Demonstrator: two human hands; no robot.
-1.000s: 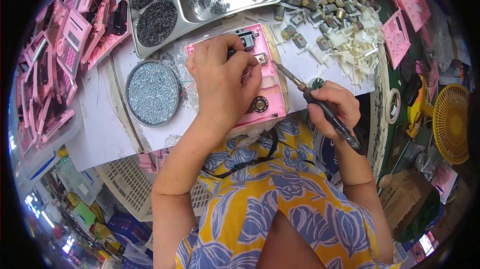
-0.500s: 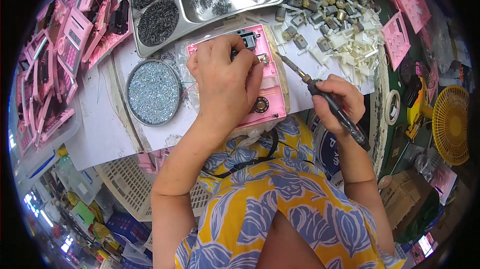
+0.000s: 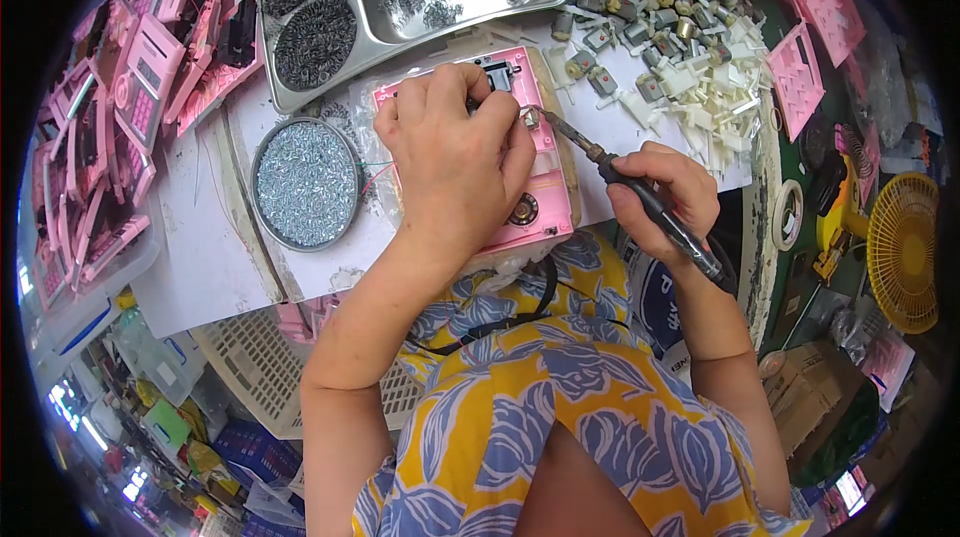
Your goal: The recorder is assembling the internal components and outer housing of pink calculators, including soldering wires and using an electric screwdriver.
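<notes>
A pink plastic casing (image 3: pixel 548 209) lies in front of me on a pale pad, fitted with a dark mechanism (image 3: pixel 500 75) at its far end and a small metal part (image 3: pixel 531 120) at its right side. My left hand (image 3: pixel 445 152) rests over the casing, its fingers bent and pinched together; what they grip is hidden behind them. My right hand (image 3: pixel 672 199) is wrapped round the black handle of a soldering iron (image 3: pixel 632 185). The iron's tip reaches the small metal part, close to my left fingertips. Whether it touches cannot be told.
Left of the casing stands a round dish (image 3: pixel 307 184) of small metal pins. A steel tray (image 3: pixel 375 49) of dark springs lies beyond it. Small motors (image 3: pixel 603 80) and white plastic parts (image 3: pixel 708 102) are heaped at the far right. Pink casings (image 3: pixel 140 87) pile up at the left.
My right hand has moved slightly left, bringing the soldering iron's tip from the casing's right edge over to the small metal part. My left hand has barely shifted.
</notes>
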